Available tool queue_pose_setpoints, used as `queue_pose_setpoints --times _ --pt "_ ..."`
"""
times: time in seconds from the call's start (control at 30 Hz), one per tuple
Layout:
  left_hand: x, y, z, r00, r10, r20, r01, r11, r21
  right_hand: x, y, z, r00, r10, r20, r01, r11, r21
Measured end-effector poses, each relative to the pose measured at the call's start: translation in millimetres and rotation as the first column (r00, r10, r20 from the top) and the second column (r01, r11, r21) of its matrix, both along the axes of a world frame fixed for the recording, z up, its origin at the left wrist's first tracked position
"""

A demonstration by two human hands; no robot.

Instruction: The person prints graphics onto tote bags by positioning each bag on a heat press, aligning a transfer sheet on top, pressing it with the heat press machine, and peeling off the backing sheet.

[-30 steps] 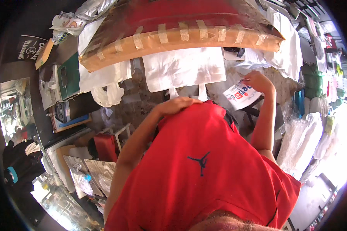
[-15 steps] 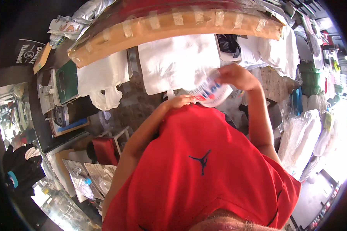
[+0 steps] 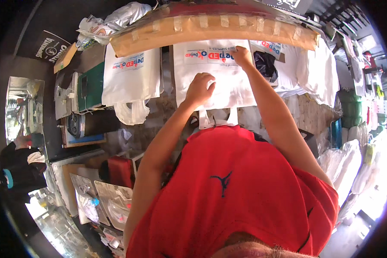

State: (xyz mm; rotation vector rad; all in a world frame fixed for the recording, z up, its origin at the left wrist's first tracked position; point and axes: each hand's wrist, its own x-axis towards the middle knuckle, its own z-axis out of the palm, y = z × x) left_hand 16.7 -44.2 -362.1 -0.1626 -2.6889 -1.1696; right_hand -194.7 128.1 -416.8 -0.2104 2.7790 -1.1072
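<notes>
A white tote bag (image 3: 232, 92) lies flat in front of me, its handles hanging toward my body. Across its far part lies a thin printed film (image 3: 202, 54) with blue and red lettering. My right hand (image 3: 244, 56) is at the film's far right corner, its fingers closed on the edge. My left hand (image 3: 199, 89) hovers over or rests on the bag's near left part, fingers loosely bent, thumb apart, holding nothing. To the left lies another white tote bag (image 3: 131, 88) with similar lettering at its far end.
A long overhead edge (image 3: 210, 30) wrapped in brown paper and tape spans the far side. Right of the bag are a black plastic bag (image 3: 264, 66), another printed film (image 3: 266, 46) and white fabric (image 3: 316, 73). A green board (image 3: 91, 88) stands at left.
The printed film, curved between both hands near my body, now lies on the bag. Both hands have moved forward, and the left has let go of the film.
</notes>
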Motion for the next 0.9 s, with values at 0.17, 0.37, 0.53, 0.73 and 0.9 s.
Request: queue_pose_setpoints --times 0.17,0.37,0.53,0.73,0.9 --pt "-13.8 9.2 -48.8 0.996 0.007 -0.092 -0.034 0.955 -0.293 0.3 15.6 6.1 0.997 -0.005 0.077 0.01 0.998 -0.061" --pt "-10.0 5.6 -61.9 0.989 0.015 -0.148 -0.067 0.933 -0.353 15.8 22.6 -1.3 0.991 -0.111 -0.08 0.096 0.98 -0.174" --pt "-18.2 16.3 -52.5 0.986 0.023 -0.165 -0.087 0.915 -0.394 10.6 30.3 -11.1 0.972 -0.169 -0.163 0.137 0.972 -0.192" --pt "-29.6 13.0 -52.1 0.988 -0.02 -0.151 -0.045 0.908 -0.416 -0.3 27.5 0.3 0.983 -0.184 -0.016 0.181 0.977 -0.112" --pt "-31.7 16.7 -60.5 0.995 0.048 -0.083 -0.078 0.905 -0.419 -3.7 30.8 -2.9 0.979 -0.157 -0.131 0.14 0.982 -0.126"
